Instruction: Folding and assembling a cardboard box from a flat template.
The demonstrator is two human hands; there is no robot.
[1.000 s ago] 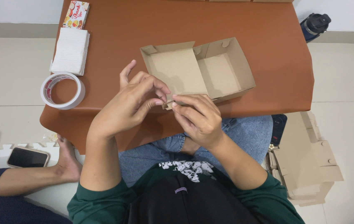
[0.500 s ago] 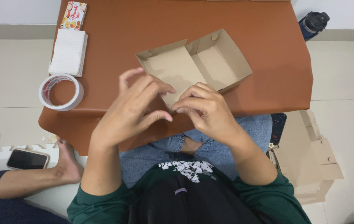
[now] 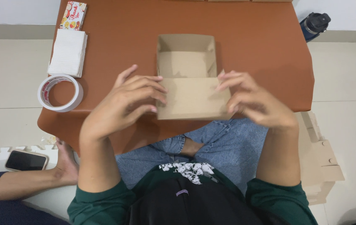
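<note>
Brown cardboard box [image 3: 188, 79] between left hand [image 3: 123, 104] and right hand [image 3: 255, 102]

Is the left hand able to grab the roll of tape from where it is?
Probably yes. The left hand rests at the cardboard box's left edge, and the tape roll lies open on the brown table to its left, with nothing between them.
</note>
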